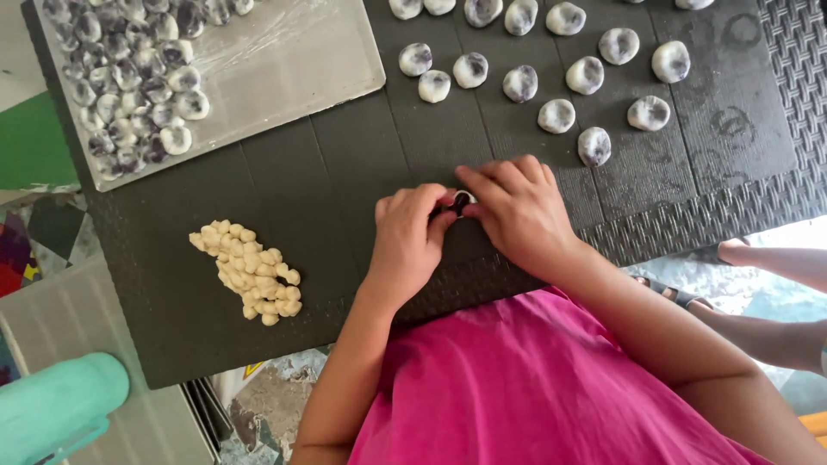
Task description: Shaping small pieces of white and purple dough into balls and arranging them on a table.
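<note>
Both my hands meet near the front edge of a black mat (345,164). Between their fingertips sits a small white dough piece with dark filling (463,201). My left hand (405,237) pinches it from the left, and my right hand (517,207) pinches it from the right. Most of the piece is hidden by my fingers. A pile of small pale dough lumps (248,269) lies on the mat to the left of my left hand. Several finished white-and-dark balls (557,115) lie in rows on the mat beyond my right hand.
A grey tray (284,69) at the back left holds many dark-filled balls (129,77) under clear film. A teal bottle (56,405) lies at the lower left. Another person's legs and sandalled feet (732,258) show at the right. The mat rests on a woven surface (797,69).
</note>
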